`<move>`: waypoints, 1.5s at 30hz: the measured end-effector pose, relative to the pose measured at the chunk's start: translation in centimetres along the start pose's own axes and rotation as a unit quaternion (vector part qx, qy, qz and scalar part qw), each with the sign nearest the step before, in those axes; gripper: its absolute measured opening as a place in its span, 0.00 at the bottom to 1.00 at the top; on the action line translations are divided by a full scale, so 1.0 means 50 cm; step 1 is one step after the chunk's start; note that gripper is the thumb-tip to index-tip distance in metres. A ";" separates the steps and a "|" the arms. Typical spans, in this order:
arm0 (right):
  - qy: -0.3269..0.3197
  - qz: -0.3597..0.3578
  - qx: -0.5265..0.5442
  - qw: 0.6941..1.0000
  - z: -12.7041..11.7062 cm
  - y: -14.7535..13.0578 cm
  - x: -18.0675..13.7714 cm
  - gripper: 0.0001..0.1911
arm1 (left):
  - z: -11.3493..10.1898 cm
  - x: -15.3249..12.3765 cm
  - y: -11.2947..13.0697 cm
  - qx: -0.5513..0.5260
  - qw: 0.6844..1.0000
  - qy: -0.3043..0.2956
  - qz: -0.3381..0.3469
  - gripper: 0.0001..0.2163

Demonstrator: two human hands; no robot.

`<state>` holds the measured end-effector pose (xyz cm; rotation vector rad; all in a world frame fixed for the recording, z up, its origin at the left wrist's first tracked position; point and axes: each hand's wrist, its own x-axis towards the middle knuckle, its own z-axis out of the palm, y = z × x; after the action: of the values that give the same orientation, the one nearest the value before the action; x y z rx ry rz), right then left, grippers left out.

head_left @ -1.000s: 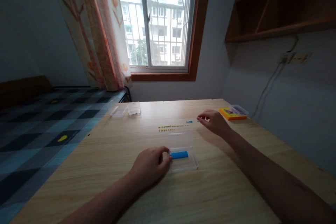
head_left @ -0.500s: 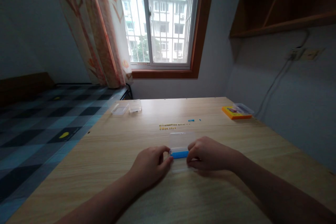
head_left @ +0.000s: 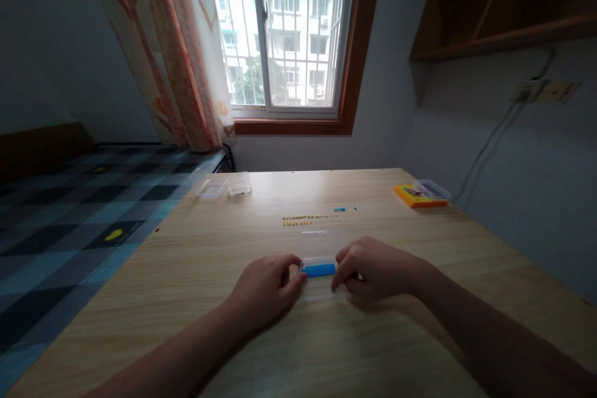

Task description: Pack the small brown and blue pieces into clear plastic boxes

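Note:
A small clear plastic box lies on the wooden table in front of me, with a row of blue pieces inside it. My left hand pinches the box's left edge with curled fingers. My right hand grips the box's right side, fingers curled. Beyond the box lies a line of small yellow pieces, and a few blue pieces lie to their right.
Two clear boxes sit at the table's far left. An orange pad with a clear box on it lies at the far right. A bed with a checked cover stands left of the table. Window, curtain and wall shelf behind.
My right hand has come back from the loose blue pieces at the far side to the right side of the clear box. My left hand has stayed on the box's left edge.

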<state>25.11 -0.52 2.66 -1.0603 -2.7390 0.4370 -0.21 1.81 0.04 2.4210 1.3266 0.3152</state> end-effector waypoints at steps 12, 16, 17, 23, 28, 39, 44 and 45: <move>-0.012 0.059 -0.055 0.997 -0.012 0.003 -0.002 0.18 | 0.001 0.001 0.000 -0.002 1.000 0.004 0.000 0.15; -0.011 0.091 -0.085 0.992 -0.005 0.006 0.003 0.17 | 0.003 0.001 0.002 -0.004 1.000 0.003 -0.005 0.15; -0.013 0.098 -0.090 0.991 -0.003 0.007 0.004 0.17 | 0.004 0.001 0.002 -0.005 1.000 0.002 -0.005 0.15; -0.003 0.114 -0.116 0.987 -0.005 0.005 0.004 0.16 | 0.007 0.001 -0.001 -0.002 1.000 0.007 0.000 0.14; -0.001 0.128 -0.126 0.984 -0.011 -0.006 0.003 0.16 | 0.007 0.001 0.000 0.002 1.000 0.007 0.003 0.15; 0.003 0.136 -0.132 0.982 0.004 -0.004 0.010 0.14 | 0.009 0.001 0.000 0.001 1.000 0.010 0.004 0.14; -0.002 0.147 -0.142 0.979 -0.001 -0.011 0.011 0.14 | 0.008 0.000 0.000 0.001 1.000 0.012 0.006 0.14; -0.006 0.151 -0.146 0.978 -0.001 -0.013 0.012 0.14 | 0.008 0.000 0.000 0.000 1.000 0.012 0.006 0.14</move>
<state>24.30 -0.54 2.97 -1.5612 -2.7150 0.0777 -0.09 1.74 -0.34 2.4336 1.3212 0.3485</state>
